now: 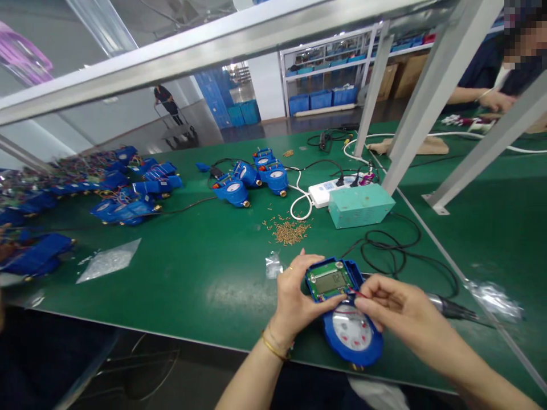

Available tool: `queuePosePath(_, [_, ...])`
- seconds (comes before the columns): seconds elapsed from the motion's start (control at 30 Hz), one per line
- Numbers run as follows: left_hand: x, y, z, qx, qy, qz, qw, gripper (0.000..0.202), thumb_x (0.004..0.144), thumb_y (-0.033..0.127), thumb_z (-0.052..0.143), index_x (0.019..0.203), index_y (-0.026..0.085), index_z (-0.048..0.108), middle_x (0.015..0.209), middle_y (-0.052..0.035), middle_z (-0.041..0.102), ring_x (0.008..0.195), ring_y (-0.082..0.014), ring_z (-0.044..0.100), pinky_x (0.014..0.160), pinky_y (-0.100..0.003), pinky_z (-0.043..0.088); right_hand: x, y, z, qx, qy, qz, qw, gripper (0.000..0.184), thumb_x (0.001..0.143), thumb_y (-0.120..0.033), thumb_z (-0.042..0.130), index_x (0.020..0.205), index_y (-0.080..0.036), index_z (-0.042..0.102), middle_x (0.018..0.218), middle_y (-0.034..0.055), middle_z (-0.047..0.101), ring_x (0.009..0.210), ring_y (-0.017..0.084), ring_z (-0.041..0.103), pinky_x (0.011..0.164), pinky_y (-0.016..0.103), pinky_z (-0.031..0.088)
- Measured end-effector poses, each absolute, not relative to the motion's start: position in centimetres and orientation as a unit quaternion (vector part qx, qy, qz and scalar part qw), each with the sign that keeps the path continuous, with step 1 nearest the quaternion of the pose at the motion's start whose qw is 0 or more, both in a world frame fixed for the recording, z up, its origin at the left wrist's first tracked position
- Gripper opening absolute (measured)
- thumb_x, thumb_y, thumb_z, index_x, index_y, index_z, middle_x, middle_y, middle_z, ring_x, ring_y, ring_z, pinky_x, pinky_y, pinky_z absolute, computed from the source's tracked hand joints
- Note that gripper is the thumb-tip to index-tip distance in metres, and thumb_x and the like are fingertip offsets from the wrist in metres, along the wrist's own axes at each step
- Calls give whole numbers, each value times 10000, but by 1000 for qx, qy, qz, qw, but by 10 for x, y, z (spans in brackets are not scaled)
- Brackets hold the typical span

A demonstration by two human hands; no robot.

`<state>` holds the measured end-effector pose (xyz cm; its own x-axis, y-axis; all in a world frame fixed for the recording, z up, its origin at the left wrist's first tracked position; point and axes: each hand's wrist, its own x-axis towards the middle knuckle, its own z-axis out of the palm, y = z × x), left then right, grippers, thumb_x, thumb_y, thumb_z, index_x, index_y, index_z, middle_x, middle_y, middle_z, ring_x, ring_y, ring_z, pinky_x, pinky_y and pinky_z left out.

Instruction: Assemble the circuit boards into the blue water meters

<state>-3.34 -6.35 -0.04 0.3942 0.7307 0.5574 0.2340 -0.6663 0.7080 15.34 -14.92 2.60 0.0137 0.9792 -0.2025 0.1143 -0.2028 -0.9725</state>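
A blue water meter (371, 353) with a round white dial lies near the bench's front edge. Its top compartment is uncovered, showing a green circuit board with a small display (332, 281). My left hand (294, 296) grips this compartment from the left, its thumb across the lower edge and its fingers around the far side. On the other side, my right hand (397, 304) pinches a thin red wire (358, 294) beside the board. The wire's far end is hidden by my fingers. Behind my right wrist lies a metal-and-black cylindrical tool (447, 306) with a cord.
Small brass screws (290, 232) are heaped beyond the meter. A teal box (361, 205) and a white power strip (322, 193) stand behind, with black cable loops nearby. More blue meters (233, 191) fill the left. Metal posts (374, 85) rise at right; a co-worker's hand (498, 101) is beyond.
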Motion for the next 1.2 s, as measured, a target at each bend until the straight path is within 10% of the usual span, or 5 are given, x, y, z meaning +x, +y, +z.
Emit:
queuePosePath(0.47, [-32, -61, -4, 819, 276, 472, 175, 583, 697, 415, 854, 1160, 187, 583, 1093, -99, 754, 1009, -237, 738, 1146, -582, 441, 181, -121, 55, -600, -623, 465, 189, 409, 904, -542, 480, 726, -197, 608, 697, 18, 585, 665, 173, 504, 575, 276, 372])
queuePosePath(1.2, [-31, -58, -8, 784, 301, 479, 255, 620, 658, 433, 877, 1155, 190, 596, 1086, -94, 755, 997, -241, 739, 1174, -627, 370, 192, -105, 51, -547, -581, 515, 314, 353, 872, -518, 684, 754, -185, 677, 711, 17, 633, 675, 145, 584, 607, 206, 467])
